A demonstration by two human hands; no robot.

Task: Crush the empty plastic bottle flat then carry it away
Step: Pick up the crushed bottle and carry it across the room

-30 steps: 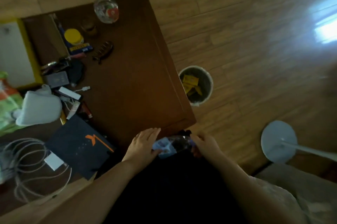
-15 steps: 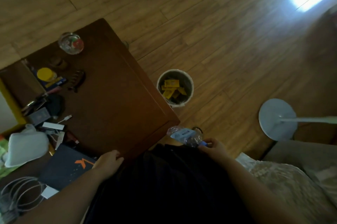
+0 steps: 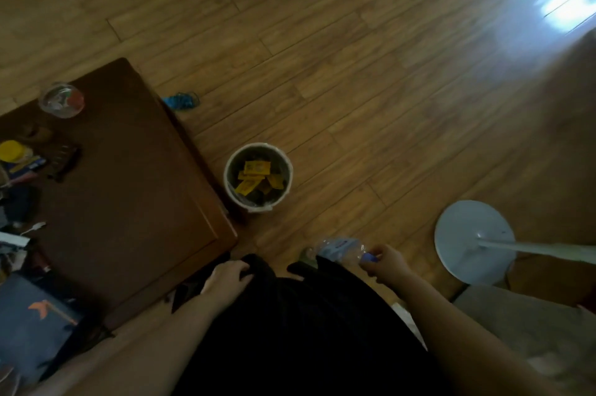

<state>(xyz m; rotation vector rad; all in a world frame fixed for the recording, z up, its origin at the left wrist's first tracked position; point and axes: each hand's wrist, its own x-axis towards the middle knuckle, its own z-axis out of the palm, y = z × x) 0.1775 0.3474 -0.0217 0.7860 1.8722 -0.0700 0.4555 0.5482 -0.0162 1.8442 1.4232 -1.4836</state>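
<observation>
The crushed clear plastic bottle [image 3: 338, 248], with a white-and-blue label and a blue cap, hangs over the wooden floor in front of my dark clothing. My right hand [image 3: 385, 263] grips it at the cap end. My left hand [image 3: 227, 278] rests with fingers curled on the dark fabric at my lap, beside the corner of the brown table [image 3: 129, 202], and holds nothing.
A round white waste bin [image 3: 258, 177] with yellow wrappers inside stands on the floor by the table's right edge. A white fan base [image 3: 474, 242] sits to the right. Clutter covers the table's left side, including a glass jar [image 3: 61, 100] and a dark notebook [image 3: 32, 315].
Both hands held the bottle a second ago; my left hand let go and dropped to my lap. My right hand carried the bottle rightward, away from the table. The view swung toward the floor.
</observation>
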